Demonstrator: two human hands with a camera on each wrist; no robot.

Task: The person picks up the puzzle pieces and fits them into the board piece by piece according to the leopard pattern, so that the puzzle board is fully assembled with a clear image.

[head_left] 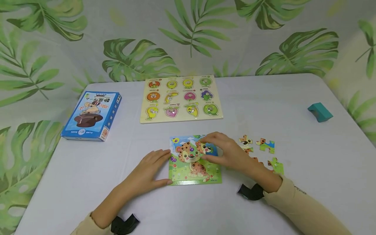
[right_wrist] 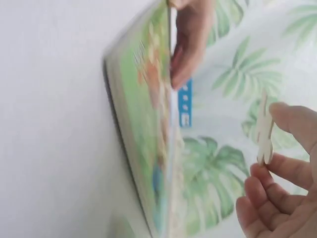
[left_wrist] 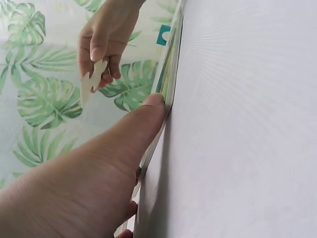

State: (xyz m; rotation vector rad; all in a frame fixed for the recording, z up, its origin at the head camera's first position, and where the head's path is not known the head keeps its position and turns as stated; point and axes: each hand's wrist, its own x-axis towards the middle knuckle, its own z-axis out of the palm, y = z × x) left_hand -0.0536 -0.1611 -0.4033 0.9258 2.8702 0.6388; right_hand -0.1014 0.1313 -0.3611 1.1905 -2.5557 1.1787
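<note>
A leopard puzzle board [head_left: 182,174] lies on the white table. Above its upper right part, the right hand [head_left: 227,151] pinches a puzzle piece [head_left: 204,148] between thumb and fingers. In the right wrist view the piece [right_wrist: 264,131] is seen edge-on, raised off the board [right_wrist: 133,99], held by the right hand [right_wrist: 287,183]. The left hand [head_left: 148,171] rests at the board's left edge, its thumb at the lower left corner and its fingers higher up. In the left wrist view the left thumb [left_wrist: 129,131] touches the board's edge.
Several loose puzzle pieces [head_left: 267,145] lie right of the board, partly behind the right forearm. A wooden fruit board [head_left: 181,101] lies behind it. A blue box [head_left: 91,116] is at the left, a teal block [head_left: 320,112] at the far right.
</note>
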